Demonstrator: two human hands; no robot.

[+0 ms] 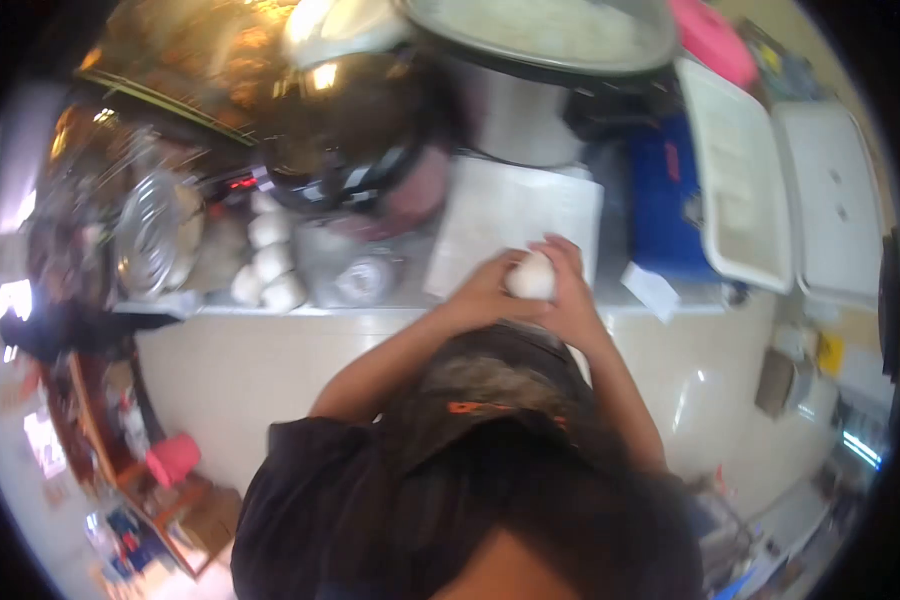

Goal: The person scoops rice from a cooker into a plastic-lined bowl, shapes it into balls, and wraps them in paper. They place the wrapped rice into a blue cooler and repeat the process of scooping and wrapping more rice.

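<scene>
Far to the left of the grip, a shiny metal bowl (155,235) stands on the counter (370,310). Between it and the hands lie four white balls (270,262), close together in a small heap. They look already rounded, so I judge this part of the work as done. Then comes the left hand (482,292), curved and closed around the left side of one more dough ball (532,275). This ball sits between both palms, above the counter edge and in front of a white board (510,205). The right hand (573,290) closes on it from the other side, with fingers over the top. It seems to me this one is in shaping and not yet laid beside the others. To the right of the grip are a blue box (660,195) and two white trays (740,180). How much dough remains, I cannot tell.
</scene>
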